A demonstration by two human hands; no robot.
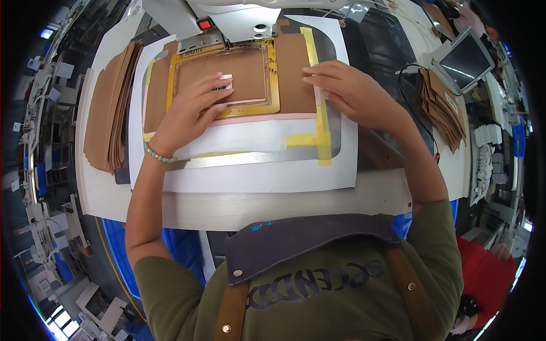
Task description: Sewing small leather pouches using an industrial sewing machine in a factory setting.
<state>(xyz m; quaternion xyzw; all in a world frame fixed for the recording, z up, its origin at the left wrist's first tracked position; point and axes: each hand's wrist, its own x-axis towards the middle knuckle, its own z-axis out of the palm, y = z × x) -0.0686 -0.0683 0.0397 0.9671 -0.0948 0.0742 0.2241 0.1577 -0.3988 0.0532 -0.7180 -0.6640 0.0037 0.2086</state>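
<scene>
My left hand (196,105) lies over a brown fabric piece (244,62), inside a yellow-edged frame (274,85). Its fingers are stretched out, with the thumb apart. By the fingertips is a small white label (226,82) with dark print, partly covered by the fingers; whether they grip it is unclear. My right hand (355,94) rests with extended fingers at the right edge of the brown fabric, over a strip of yellow tape (322,122). Above the frame is the white head of a sewing machine (239,20) with a red switch; its needle area is hard to make out.
At the left stands a stack of brown fabric pieces (111,113); more brown pieces (441,108) lie at the right, beside a small screen (463,59). A black cable (414,111) runs there. White sheet (250,179) and a metal plate (227,161) lie beneath the work. Someone in red (486,273) is behind right.
</scene>
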